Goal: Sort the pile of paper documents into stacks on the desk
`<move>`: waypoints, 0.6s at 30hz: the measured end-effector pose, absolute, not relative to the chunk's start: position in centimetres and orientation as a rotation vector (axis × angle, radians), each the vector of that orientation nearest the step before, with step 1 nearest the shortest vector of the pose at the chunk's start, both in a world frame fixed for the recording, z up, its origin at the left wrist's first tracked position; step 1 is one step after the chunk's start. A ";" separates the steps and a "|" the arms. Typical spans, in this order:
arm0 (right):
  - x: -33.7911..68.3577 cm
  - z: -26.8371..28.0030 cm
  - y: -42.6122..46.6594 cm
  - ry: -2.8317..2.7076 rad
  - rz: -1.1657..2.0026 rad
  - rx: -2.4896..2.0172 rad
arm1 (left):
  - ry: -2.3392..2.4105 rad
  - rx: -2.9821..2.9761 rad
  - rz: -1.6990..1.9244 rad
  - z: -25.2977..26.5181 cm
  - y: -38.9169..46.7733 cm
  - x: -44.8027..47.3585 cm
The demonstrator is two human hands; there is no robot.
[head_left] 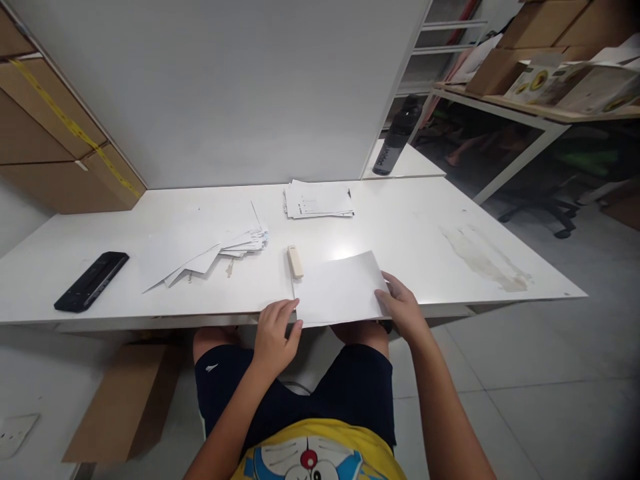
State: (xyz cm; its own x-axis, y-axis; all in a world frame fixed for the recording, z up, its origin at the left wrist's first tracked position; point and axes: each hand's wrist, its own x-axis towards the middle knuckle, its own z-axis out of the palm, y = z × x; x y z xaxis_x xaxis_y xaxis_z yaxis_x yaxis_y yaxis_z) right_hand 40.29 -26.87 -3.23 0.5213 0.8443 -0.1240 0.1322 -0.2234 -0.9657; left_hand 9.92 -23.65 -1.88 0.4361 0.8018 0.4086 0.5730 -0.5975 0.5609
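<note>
A blank white sheet of paper (337, 287) lies at the table's front edge, its near edge reaching slightly past it. My right hand (403, 307) pinches the sheet's right edge between thumb and fingers. At the sheet's lower left corner is my left hand (277, 337), thumb and forefinger apart, fingertips by the edge. Whether it touches the paper firmly is hard to see. Close to the sheet's upper left corner sits a small cream-coloured oblong object (295, 262), its kind unclear.
Loose papers (200, 250) fan out on the left of the white table (400, 233). A stack of printed sheets (320, 201) lies at the back. A black flat object (91, 281) is far left. Cartons (113, 173) and a dark bottle (397, 137) stand behind.
</note>
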 end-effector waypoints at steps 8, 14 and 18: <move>40.3 -2.9 -26.6 -0.912 0.822 -1.671 | 1.230 2.651 0.591 0.4 -15.4 13.8; 41.1 -3.9 -26.7 -0.967 0.801 -1.654 | 1.275 2.676 0.431 -0.9 -14.5 14.7; 44.3 -5.0 -25.6 -0.970 0.645 -1.657 | 1.215 2.614 0.469 -1.6 -15.0 14.3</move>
State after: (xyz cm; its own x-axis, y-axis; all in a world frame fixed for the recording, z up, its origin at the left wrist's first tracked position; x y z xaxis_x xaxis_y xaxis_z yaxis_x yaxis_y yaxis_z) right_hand 44.34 -25.57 -5.02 0.5240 0.8499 0.0551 0.2775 -0.1092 -0.9545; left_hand 14.34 -15.03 -1.60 0.6072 0.7708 0.1929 0.7002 -0.6338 0.3286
